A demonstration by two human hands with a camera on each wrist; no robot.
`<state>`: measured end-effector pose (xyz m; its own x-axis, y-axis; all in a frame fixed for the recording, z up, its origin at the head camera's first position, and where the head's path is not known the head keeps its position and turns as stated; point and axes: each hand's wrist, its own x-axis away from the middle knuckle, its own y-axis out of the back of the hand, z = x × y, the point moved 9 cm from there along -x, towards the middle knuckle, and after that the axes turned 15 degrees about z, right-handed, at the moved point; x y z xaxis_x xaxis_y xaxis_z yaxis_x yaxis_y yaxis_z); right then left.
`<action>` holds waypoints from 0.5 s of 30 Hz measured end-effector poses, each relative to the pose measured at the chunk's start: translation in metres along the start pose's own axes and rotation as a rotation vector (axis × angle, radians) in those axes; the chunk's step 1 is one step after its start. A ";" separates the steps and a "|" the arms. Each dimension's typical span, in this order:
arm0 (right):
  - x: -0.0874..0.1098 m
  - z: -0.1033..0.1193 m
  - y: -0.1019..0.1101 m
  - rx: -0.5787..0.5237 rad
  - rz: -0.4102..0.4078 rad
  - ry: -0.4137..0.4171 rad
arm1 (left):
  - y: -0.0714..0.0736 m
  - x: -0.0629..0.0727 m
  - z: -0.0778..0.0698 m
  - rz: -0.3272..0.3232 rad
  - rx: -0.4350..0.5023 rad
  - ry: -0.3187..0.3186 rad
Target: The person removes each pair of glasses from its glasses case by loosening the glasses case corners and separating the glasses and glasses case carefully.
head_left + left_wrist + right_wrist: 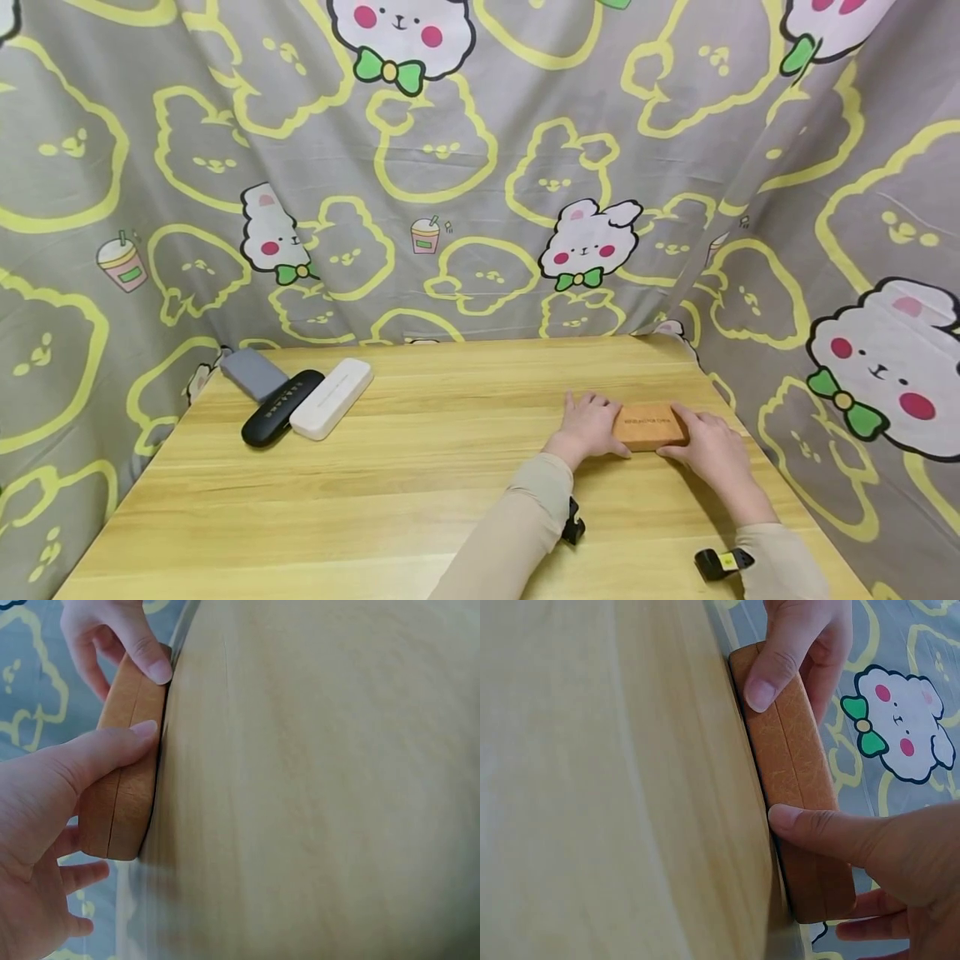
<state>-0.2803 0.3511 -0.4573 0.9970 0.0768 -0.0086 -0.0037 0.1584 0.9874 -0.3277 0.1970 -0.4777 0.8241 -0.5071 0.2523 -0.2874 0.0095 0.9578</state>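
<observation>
An orange-brown glasses case (649,427) with printed lettering on its top lies on the table's right side. My left hand (588,429) grips its left end, thumb on the near side. At the other end, my right hand (716,450) holds it the same way. In the left wrist view, a seam runs along the side of the case (124,776), and the left thumb (112,750) presses near that seam. The right wrist view has the right thumb (817,829) against the same side. Fingers behind the case are partly hidden in both wrist views.
On the table's (337,517) left side lie a white glasses case (332,398), a black one (282,408) and a grey flat case (253,372), close together. A patterned curtain (480,167) surrounds the table at the back and sides.
</observation>
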 end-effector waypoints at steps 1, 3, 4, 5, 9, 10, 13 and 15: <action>0.000 0.000 0.000 -0.003 0.007 -0.004 | 0.000 0.000 0.000 0.003 0.000 0.002; 0.000 0.000 -0.001 -0.011 0.022 -0.012 | 0.000 0.001 0.000 0.010 0.001 0.008; 0.000 -0.001 -0.001 -0.014 0.030 -0.015 | 0.000 0.001 0.001 0.011 0.002 0.014; -0.001 -0.001 -0.002 -0.019 0.039 -0.019 | 0.000 0.001 0.001 0.011 0.002 0.020; -0.002 -0.001 -0.003 -0.033 0.069 -0.028 | 0.000 0.003 0.002 0.013 0.008 0.056; -0.002 -0.001 -0.003 -0.035 0.077 -0.029 | -0.001 0.004 0.002 0.015 0.021 0.063; -0.002 -0.001 -0.003 -0.042 0.092 -0.028 | -0.004 0.006 0.003 0.028 0.077 0.070; -0.002 -0.001 -0.003 -0.050 0.099 -0.018 | -0.007 0.009 0.004 0.031 0.128 0.068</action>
<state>-0.2826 0.3519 -0.4601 0.9928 0.0773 0.0919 -0.1057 0.1994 0.9742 -0.3205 0.1894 -0.4825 0.8438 -0.4488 0.2942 -0.3692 -0.0877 0.9252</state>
